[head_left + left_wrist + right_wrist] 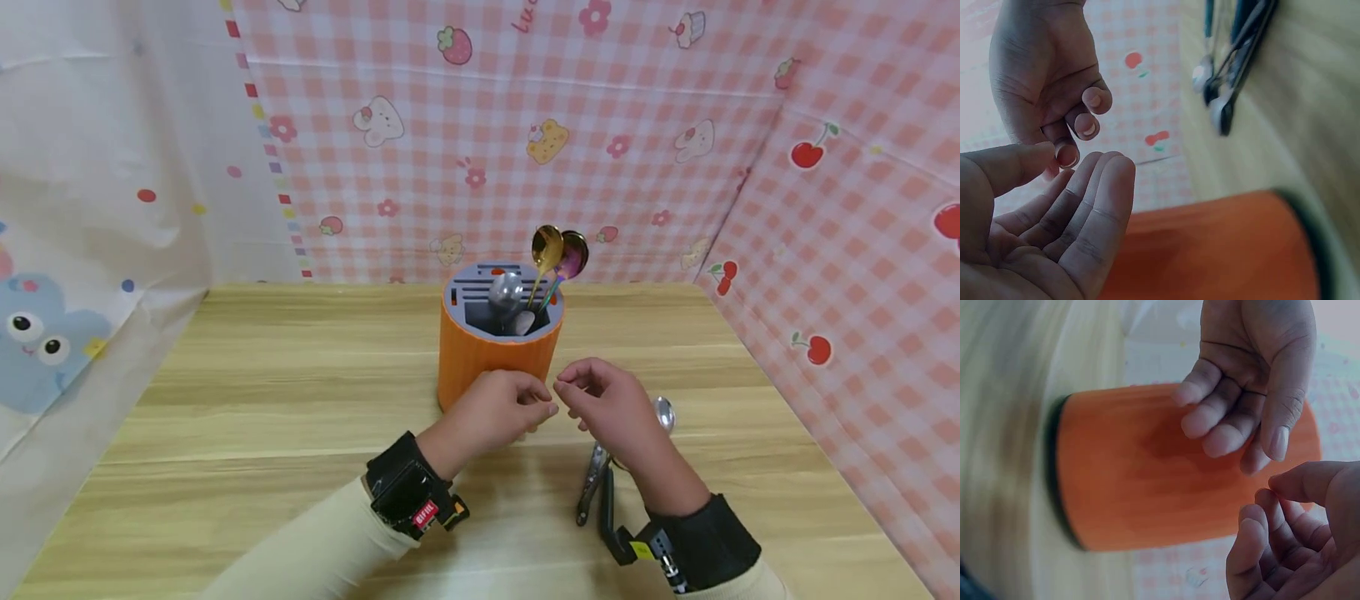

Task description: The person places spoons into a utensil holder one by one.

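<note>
Both hands hover close together in front of an orange utensil holder [480, 358] with a grey slotted top. My left hand [498, 408] has loosely bent fingers with nothing visible between them. Thumb and forefinger of my right hand [611, 408] come together at the tips, and no object shows there. Out of the holder's large opening rise a gold ladle [547, 247], a purple-tinted ladle [573, 252] and a silver spoon [506, 289]. A smaller spoon head [523, 322] sits lower in that opening.
Beneath the right forearm, partly hidden, lie a silver spoon [664, 412] and a metal-handled utensil [592, 483] on the wooden table [300, 375]. Several utensils [1229, 94] appear blurred in the left wrist view. Patterned cloth walls [465, 125] stand behind and at both sides.
</note>
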`<control>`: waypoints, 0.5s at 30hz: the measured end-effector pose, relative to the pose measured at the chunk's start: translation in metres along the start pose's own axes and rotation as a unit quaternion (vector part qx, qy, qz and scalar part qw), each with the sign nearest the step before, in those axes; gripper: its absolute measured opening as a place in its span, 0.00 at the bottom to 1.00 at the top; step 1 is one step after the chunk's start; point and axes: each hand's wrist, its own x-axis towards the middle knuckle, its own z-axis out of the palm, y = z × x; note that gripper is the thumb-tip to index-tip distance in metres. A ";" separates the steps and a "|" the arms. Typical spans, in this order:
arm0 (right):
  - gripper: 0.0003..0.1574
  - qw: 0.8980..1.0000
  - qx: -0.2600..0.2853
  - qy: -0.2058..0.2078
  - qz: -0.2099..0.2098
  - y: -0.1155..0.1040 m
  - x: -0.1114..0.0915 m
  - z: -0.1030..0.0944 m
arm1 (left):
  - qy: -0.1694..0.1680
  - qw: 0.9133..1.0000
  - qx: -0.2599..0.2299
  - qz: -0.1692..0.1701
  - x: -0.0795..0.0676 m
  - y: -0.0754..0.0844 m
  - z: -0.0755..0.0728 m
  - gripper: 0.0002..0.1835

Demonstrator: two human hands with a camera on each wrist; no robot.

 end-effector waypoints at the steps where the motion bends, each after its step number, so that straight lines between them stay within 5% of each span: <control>1: 0.11 1.000 -0.001 0.001 0.008 0.005 -0.001 0.000 | -0.006 1.000 -0.004 -0.005 0.001 -0.003 0.005 0.07; 15: 0.09 0.997 0.006 0.008 0.076 0.064 -0.014 0.000 | -0.052 0.996 -0.018 -0.065 0.011 -0.024 0.060 0.05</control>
